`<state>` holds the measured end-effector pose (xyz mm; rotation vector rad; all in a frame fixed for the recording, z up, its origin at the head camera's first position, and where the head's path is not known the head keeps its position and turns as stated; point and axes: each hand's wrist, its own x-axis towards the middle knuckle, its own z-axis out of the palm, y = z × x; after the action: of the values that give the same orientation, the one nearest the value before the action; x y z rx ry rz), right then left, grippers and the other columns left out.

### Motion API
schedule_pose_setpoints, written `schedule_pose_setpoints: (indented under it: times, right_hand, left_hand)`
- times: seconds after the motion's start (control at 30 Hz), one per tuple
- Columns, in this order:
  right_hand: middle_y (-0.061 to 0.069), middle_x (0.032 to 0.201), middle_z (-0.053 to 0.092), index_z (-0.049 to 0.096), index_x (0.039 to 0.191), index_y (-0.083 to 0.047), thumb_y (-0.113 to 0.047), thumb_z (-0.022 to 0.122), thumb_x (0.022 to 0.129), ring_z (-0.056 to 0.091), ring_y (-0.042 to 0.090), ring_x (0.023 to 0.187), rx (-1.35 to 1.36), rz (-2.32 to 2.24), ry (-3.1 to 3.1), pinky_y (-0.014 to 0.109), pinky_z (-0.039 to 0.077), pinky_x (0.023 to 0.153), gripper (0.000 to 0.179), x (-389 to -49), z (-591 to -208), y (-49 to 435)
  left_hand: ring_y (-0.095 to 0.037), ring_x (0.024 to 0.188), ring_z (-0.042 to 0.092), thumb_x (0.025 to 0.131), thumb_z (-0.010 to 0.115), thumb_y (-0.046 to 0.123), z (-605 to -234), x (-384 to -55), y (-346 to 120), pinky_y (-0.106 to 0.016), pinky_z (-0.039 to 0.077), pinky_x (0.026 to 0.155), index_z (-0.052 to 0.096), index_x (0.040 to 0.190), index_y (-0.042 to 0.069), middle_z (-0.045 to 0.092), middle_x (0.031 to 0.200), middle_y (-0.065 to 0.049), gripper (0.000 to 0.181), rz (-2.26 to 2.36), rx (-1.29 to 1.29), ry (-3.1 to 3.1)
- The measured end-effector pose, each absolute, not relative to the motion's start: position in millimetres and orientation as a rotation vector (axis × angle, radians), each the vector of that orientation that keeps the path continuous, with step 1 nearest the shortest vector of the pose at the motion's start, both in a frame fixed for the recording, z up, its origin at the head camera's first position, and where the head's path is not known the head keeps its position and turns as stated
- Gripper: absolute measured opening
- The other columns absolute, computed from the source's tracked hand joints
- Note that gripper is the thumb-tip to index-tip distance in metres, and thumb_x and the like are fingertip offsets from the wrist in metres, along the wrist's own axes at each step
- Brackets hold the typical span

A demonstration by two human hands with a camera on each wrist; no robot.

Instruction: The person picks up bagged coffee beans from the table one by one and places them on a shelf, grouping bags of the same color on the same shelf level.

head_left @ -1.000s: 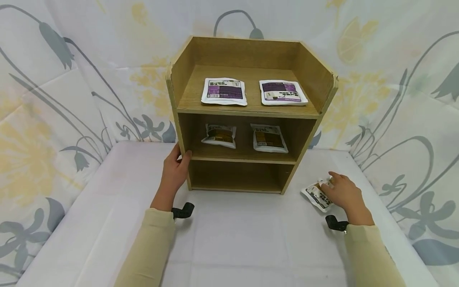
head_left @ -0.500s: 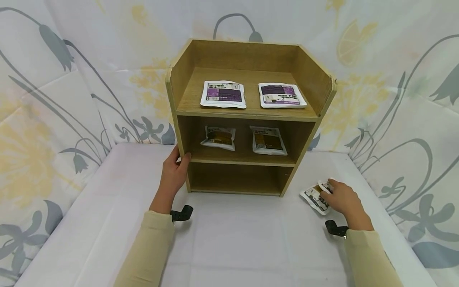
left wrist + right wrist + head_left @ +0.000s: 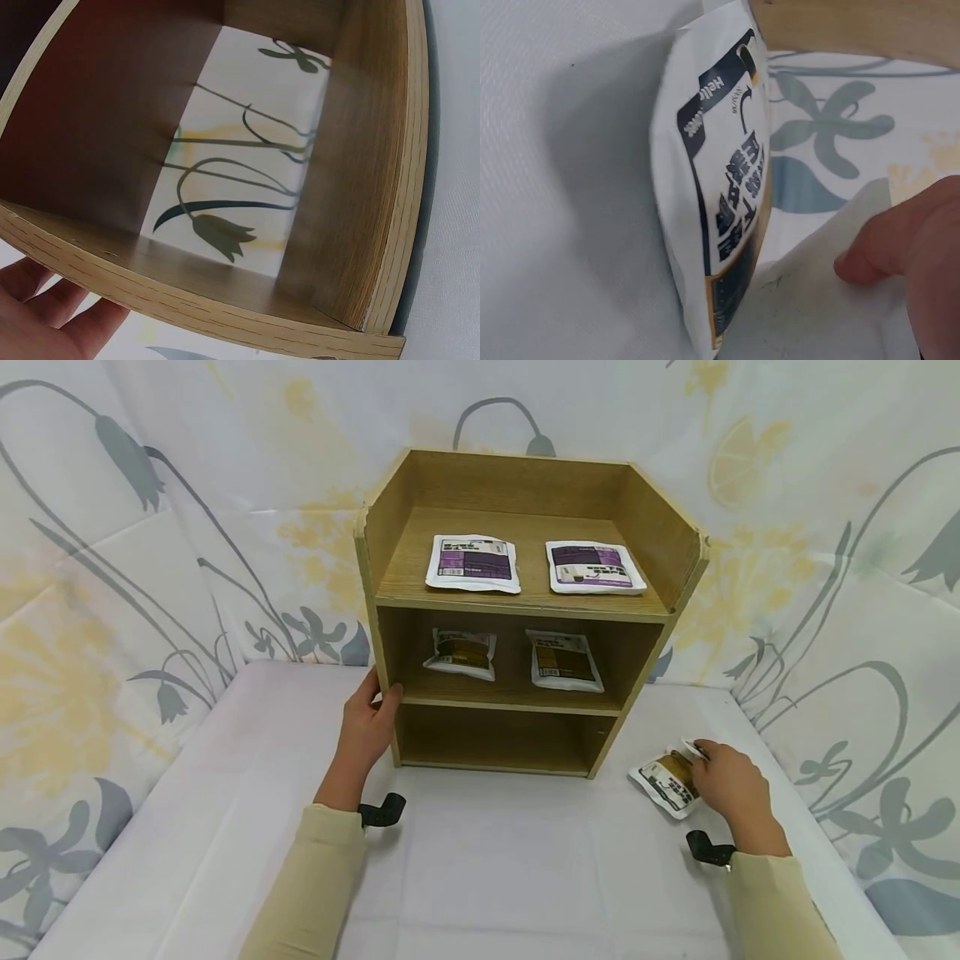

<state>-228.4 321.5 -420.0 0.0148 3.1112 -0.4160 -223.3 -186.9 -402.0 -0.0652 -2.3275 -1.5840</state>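
Observation:
In the head view, my left hand point(image 3: 365, 718) grips the left side panel of a small wooden shelf unit point(image 3: 495, 703). Its thumb is at the front edge and its fingers lie along the outer face, as the left wrist view also shows of the fingers point(image 3: 56, 307). To the right of the unit, my right hand point(image 3: 731, 785) pinches a packet seen mostly as a pale back face point(image 3: 810, 300) under the thumb. Just left of it, another white packet with a brown label point(image 3: 666, 785) lies on the tabletop; the right wrist view shows its printed face.
Two purple-label packets point(image 3: 474, 562) point(image 3: 596, 567) lie on the top shelf. Two brown-label packets point(image 3: 461, 653) point(image 3: 564, 660) rest on the middle shelf. A white cloth point(image 3: 495, 877) covers the table, and a flower-patterned curtain point(image 3: 247, 460) hangs behind.
My right fingers have closed on the upper packet and tilted it up off the one beneath, whose brown label shows more now. The left hand stays at the shelf unit.

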Motion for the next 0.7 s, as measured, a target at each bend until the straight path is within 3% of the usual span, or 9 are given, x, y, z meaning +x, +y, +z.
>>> schedule_pose_setpoints:
  times: [0.17,0.57,0.7]
  right_hand:
    - [0.034,0.124,0.056,0.051,0.135,0.001,-0.012,0.037,0.095,0.056,0.03,0.064,0.018,-0.395,3.193,0.036,0.04,0.043,0.044,-225,-412,319]
    - [0.032,0.124,0.057,0.053,0.132,-0.001,-0.009,0.039,0.096,0.06,0.038,0.071,-0.042,-0.361,3.281,0.041,0.042,0.044,0.04,-217,-400,314]
    - [0.032,0.123,0.058,0.054,0.132,-0.001,-0.009,0.039,0.097,0.058,0.034,0.065,-0.064,-0.369,3.312,0.039,0.04,0.042,0.039,-214,-397,309]
  left_hand:
    - [-0.035,0.125,0.055,0.1,0.044,0.043,-402,-224,-186,-0.053,0.048,0.099,0.031,0.153,0.023,0.044,0.149,-0.012,0.058,-1.58,-0.067,-2.327]
    - [-0.036,0.123,0.057,0.1,0.044,0.044,-401,-224,-186,-0.053,0.05,0.097,0.031,0.153,0.026,0.044,0.15,-0.008,0.058,-1.593,-0.068,-2.317]
    - [-0.036,0.124,0.056,0.1,0.044,0.044,-400,-224,-186,-0.053,0.05,0.097,0.031,0.153,0.026,0.043,0.151,-0.008,0.058,-1.59,-0.065,-2.322]
